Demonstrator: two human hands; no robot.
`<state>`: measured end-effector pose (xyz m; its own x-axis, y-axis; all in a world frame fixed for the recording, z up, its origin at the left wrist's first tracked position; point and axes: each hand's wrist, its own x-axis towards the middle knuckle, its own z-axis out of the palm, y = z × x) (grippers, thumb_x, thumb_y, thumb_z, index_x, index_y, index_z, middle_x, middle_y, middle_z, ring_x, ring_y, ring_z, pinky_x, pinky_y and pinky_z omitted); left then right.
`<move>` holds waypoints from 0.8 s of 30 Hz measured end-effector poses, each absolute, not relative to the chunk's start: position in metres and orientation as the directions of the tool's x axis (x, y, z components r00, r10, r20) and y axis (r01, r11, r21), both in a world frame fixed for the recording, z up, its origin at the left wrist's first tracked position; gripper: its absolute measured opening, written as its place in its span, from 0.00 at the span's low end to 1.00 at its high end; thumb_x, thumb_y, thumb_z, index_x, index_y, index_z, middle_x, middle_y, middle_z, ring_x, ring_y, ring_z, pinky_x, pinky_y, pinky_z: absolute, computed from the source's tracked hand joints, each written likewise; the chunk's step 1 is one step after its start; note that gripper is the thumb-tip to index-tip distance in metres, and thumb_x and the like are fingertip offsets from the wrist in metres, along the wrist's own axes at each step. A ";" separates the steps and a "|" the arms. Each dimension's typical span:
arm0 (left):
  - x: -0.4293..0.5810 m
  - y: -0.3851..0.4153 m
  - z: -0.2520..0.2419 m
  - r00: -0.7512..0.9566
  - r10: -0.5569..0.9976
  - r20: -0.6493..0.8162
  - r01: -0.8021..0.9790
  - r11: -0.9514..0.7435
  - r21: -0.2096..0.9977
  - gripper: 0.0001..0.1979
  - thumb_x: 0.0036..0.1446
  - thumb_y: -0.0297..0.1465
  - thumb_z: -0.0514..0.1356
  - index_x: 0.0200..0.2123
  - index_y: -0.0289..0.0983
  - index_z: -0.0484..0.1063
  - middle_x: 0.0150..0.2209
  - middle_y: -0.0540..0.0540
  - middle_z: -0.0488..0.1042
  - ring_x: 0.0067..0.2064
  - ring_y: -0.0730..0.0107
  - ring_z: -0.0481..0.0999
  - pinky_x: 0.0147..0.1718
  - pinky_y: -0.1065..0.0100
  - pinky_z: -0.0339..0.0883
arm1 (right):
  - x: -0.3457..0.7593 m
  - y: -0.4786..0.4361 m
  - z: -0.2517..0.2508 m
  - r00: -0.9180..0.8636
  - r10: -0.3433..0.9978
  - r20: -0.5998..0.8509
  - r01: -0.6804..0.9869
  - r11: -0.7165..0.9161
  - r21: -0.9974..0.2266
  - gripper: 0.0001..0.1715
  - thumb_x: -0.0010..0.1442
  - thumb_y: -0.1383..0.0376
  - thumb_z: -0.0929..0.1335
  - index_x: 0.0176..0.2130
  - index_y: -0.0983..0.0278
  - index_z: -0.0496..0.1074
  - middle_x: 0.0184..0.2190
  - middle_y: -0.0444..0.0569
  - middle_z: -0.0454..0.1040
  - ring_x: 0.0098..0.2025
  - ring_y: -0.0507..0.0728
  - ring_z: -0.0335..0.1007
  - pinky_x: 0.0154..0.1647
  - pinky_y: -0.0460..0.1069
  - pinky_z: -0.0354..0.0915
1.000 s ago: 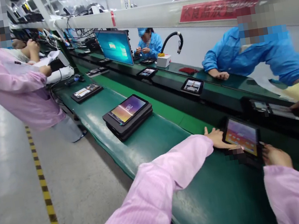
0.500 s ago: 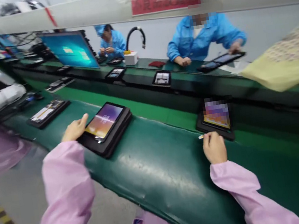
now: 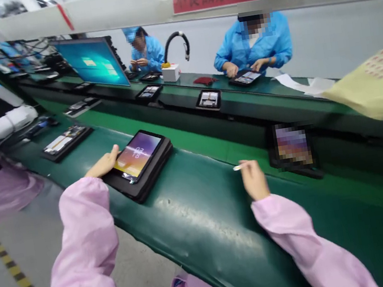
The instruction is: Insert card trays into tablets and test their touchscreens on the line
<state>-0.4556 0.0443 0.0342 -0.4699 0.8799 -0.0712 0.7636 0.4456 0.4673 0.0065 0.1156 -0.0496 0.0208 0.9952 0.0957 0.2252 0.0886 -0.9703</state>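
Left hand (image 3: 104, 163) open against edge of black-cased tablet (image 3: 137, 155); right hand (image 3: 254, 179) pinching small white stick (image 3: 237, 168), second tablet (image 3: 291, 148) just beyond.

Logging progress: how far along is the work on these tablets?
Seemingly done: the near tablet and the right one are lit. In hand: left hand on the near tablet, right hand holding a white stick. Left: perhaps the unlit unit up the belt.

- An electronics assembly workshop in a factory.
- A green conveyor belt (image 3: 203, 223) ran toward 11 o'clock, carrying tablets (image 3: 138, 154) on black trays (image 3: 150, 184).
- Co-workers (image 3: 252, 43) in blue smocks and caps worked at 1 o'clock.
- A yellow-and-black floor stripe (image 3: 11, 271) lay at 8 o'clock.
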 end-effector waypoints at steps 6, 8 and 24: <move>-0.417 0.028 0.041 -0.485 0.872 -0.069 0.714 0.440 0.544 0.35 0.62 0.50 0.38 0.30 0.33 0.76 0.29 0.39 0.76 0.38 0.56 0.76 0.41 0.64 0.67 | -0.200 0.092 -0.054 -0.169 0.985 -0.023 -0.177 -0.054 -0.983 0.20 0.61 0.49 0.63 0.32 0.63 0.68 0.44 0.49 0.76 0.46 0.56 0.71 0.46 0.54 0.69; -0.395 0.020 0.037 -0.503 0.864 -0.024 0.721 0.436 0.538 0.33 0.62 0.51 0.39 0.30 0.34 0.75 0.28 0.40 0.74 0.38 0.56 0.74 0.43 0.62 0.66 | -0.222 0.083 -0.047 -0.147 0.986 -0.073 -0.280 -0.113 -0.953 0.22 0.58 0.45 0.62 0.32 0.61 0.66 0.40 0.47 0.76 0.43 0.56 0.72 0.44 0.54 0.69; -0.046 -0.103 -0.033 0.201 0.967 -0.157 0.492 0.039 0.870 0.37 0.59 0.52 0.53 0.64 0.36 0.53 0.49 0.38 0.60 0.55 0.55 0.60 0.58 0.53 0.58 | 0.159 -0.088 -0.064 0.424 0.865 -0.270 -0.142 -0.231 -0.963 0.20 0.53 0.48 0.71 0.32 0.61 0.67 0.60 0.48 0.68 0.67 0.62 0.54 0.67 0.58 0.47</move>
<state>-0.0458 -0.1034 -0.0332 0.2009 0.9670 -0.1569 0.4922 0.0388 0.8696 0.1587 -0.0881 -0.0636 0.4237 0.8646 -0.2700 -0.1416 -0.2312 -0.9626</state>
